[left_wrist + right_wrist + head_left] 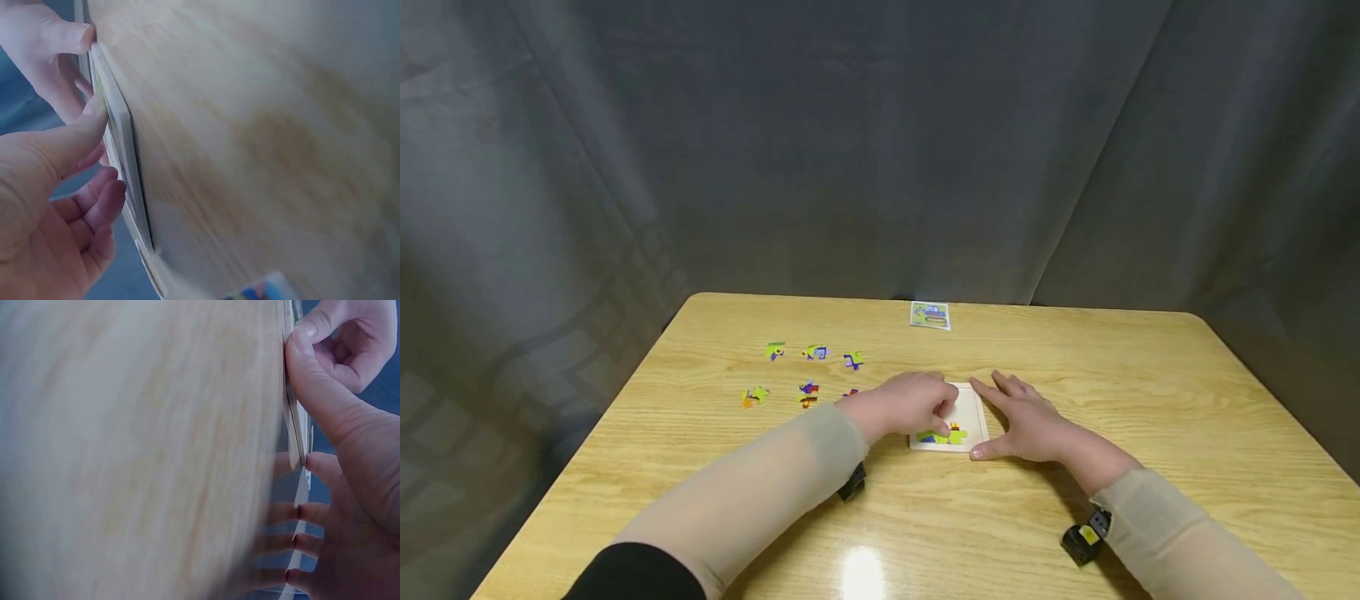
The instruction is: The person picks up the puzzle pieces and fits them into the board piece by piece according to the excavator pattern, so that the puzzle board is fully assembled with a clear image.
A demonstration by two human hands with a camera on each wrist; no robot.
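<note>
Hands on flat wooden puzzle tray

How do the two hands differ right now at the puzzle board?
The left hand curls its fingers over the white square puzzle board, pressing down on the coloured pieces; the right hand lies flat with straight fingers along the board's right edge, thumb against its near corner. Both touch the board on the wooden table.

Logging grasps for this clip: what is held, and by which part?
The puzzle tray is steadied, not lifted: right hand flat against its right edge, left hand curled over its left side.
</note>
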